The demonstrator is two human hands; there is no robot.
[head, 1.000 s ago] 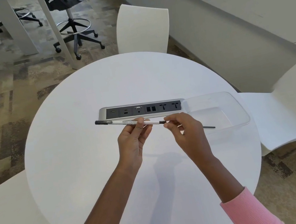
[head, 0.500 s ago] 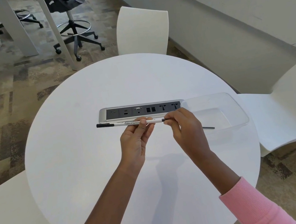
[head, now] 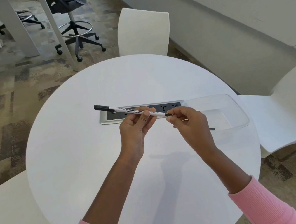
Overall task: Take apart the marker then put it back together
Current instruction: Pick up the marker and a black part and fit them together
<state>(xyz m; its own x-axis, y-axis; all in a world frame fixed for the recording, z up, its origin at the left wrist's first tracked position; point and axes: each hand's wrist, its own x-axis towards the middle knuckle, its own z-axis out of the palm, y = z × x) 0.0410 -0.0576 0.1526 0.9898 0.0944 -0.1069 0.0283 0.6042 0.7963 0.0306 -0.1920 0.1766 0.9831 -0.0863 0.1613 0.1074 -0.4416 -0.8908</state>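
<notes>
A thin white marker (head: 123, 109) with black print and a black cap at its left end is held above the round white table (head: 85, 160). My left hand (head: 136, 127) grips the barrel near its right half, thumb on top. My right hand (head: 189, 122) pinches the small black end piece (head: 168, 114) at the marker's right end. A thin black rod (head: 212, 129) lies inside the clear plastic tray (head: 238, 109), partly hidden behind my right hand.
A silver power strip (head: 103, 119) with black sockets is set in the table behind the marker. White chairs stand at the back (head: 142, 33), right (head: 288, 109) and front left (head: 9, 221). An office stool (head: 72, 17) stands on the carpet.
Both hands have lifted the marker slightly and tilted it, its capped left end now higher. The grips on barrel and end piece are the same.
</notes>
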